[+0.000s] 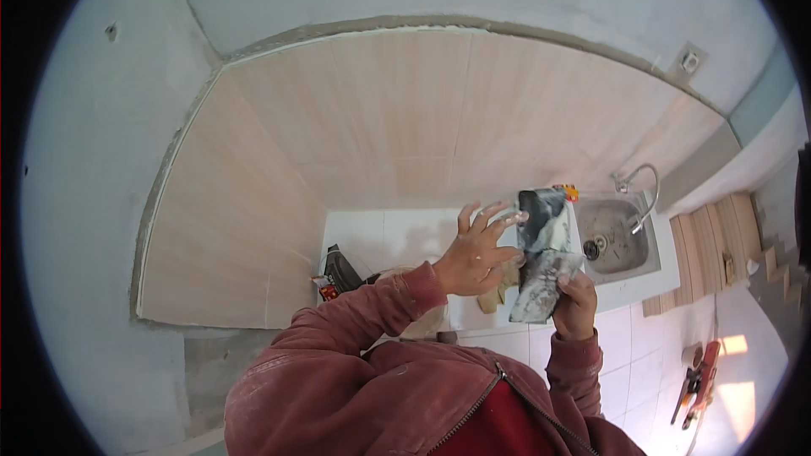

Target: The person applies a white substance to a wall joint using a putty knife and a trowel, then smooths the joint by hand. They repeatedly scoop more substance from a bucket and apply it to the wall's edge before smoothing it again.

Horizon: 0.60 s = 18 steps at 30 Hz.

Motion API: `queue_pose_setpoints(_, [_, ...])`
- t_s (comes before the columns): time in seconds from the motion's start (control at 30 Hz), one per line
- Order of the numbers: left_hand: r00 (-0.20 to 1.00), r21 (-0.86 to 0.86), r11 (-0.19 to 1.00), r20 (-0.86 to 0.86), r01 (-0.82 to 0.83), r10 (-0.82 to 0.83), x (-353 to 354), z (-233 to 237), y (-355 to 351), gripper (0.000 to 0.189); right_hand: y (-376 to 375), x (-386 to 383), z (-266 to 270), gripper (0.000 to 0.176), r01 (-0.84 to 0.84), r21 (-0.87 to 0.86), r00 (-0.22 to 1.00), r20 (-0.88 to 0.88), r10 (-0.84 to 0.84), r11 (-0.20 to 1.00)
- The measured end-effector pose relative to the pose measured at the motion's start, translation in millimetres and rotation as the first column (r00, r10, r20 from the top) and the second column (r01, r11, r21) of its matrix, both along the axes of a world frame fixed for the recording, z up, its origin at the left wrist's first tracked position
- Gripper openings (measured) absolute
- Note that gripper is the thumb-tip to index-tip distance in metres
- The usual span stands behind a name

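My left hand [478, 260] is raised over the counter with its fingers spread, whitish paste on the fingertips. Its fingers reach the left edge of a dark, flat piece smeared with pale paste [542, 219]. My right hand [576, 306] grips a grey, paste-stained flat piece [541, 285] by its right side, thumb on top. The grey piece lies against the lower end of the dark one; whether they are joined I cannot tell.
A steel sink [615, 236] with a curved faucet [650, 194] is at the right. A black bag-like item [342, 270] rests on the counter's left. Stacked wood-look tiles [718, 241] and a red tool [708, 371] lie farther right. Tiled wall ahead.
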<state>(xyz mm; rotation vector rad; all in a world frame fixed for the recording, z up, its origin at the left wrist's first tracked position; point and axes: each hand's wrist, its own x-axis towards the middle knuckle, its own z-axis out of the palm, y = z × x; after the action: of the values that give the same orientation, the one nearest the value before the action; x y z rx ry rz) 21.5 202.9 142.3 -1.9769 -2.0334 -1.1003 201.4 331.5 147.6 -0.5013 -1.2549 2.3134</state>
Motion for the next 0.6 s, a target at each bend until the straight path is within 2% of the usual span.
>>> queue_pose_setpoints(0.03, [0.989, -0.023, 0.997, 0.131, 0.069, -0.066, -4, -4, 0, 0.044, 3, 4, 0, 0.037, -0.017, 0.012, 1.0, -0.008, 0.017, 1.0])
queue_pose_setpoints(0.07, [0.942, 0.078, 0.993, 0.32, 0.085, -0.106, -20, -22, 3, 0.052, 7, 9, -1, 0.037, 0.024, 0.008, 0.999, -0.032, -0.024, 1.0])
queue_pose_setpoints(0.1, [0.86, 0.144, 0.989, 0.509, -0.046, -0.034, -42, -53, 5, 0.062, 11, 13, -1, 0.037, 0.065, 0.001, 0.996, -0.057, -0.065, 0.998])
queue_pose_setpoints(0.13, [0.847, 0.117, 0.974, 0.521, -0.192, 0.105, -71, -38, 2, 0.066, 14, 18, 1, 0.037, 0.066, 0.006, 0.997, -0.041, -0.066, 0.998])
queue_pose_setpoints(0.17, [0.765, 0.212, 0.901, 0.621, -0.377, 0.174, -112, -47, 7, 0.064, 16, 22, 0, 0.037, 0.055, 0.016, 0.997, -0.052, -0.054, 0.998])
queue_pose_setpoints(0.2, [0.803, 0.294, 0.837, 0.539, -0.461, 0.253, -140, -14, 4, 0.064, 18, 27, -2, 0.037, 0.089, -0.001, 0.995, -0.044, -0.089, 0.996])
queue_pose_setpoints(0.23, [0.722, 0.233, 0.724, 0.488, -0.649, 0.491, -174, -3, 5, 0.069, 18, 32, -4, 0.037, 0.124, -0.019, 0.992, -0.032, -0.124, 0.992])
queue_pose_setpoints(0.27, [0.615, 0.199, 0.582, 0.285, -0.788, 0.735, -209, 2, 7, 0.074, 19, 36, -6, 0.038, 0.139, -0.016, 0.99, -0.013, -0.139, 0.99])
queue_pose_setpoints(0.33, [0.451, 0.152, 0.428, 0.187, -0.891, 0.873, -232, 53, 9, 0.07, 20, 48, -14, 0.038, 0.156, -0.011, 0.988, 0.004, -0.155, 0.988])
queue_pose_setpoints(0.37, [0.45, 0.162, 0.424, 0.188, -0.891, 0.873, -246, 59, 14, 0.07, 20, 53, -18, 0.038, 0.18, -0.009, 0.983, 0.023, -0.18, 0.984])
queue_pose_setpoints(0.43, [0.311, 0.18, 0.312, -0.037, -0.933, 0.95, -265, 66, 23, 0.066, 17, 60, -21, 0.038, 0.202, -0.015, 0.979, 0.031, -0.201, 0.979])
queue_pose_setpoints(0.47, [0.314, 0.187, 0.315, -0.036, -0.93, 0.949, -267, 67, 28, 0.066, 17, 66, -24, 0.038, 0.207, -0.01, 0.977, 0.052, -0.206, 0.978])
queue_pose_setpoints(0.53, [0.21, 0.186, 0.241, -0.172, -0.952, 0.962, -265, 71, 39, 0.063, 16, 69, -23, 0.039, 0.236, -0.009, 0.967, 0.097, -0.234, 0.972])
queue_pose_setpoints(0.57, [0.214, 0.189, 0.246, -0.174, -0.951, 0.961, -265, 73, 45, 0.063, 18, 71, -26, 0.039, 0.241, -0.012, 0.967, 0.094, -0.239, 0.971])
queue_pose_setpoints(0.6, [0.148, 0.209, 0.222, -0.321, -0.952, 0.936, -263, 75, 48, 0.062, 20, 74, -29, 0.039, 0.241, -0.011, 0.966, 0.097, -0.239, 0.97])
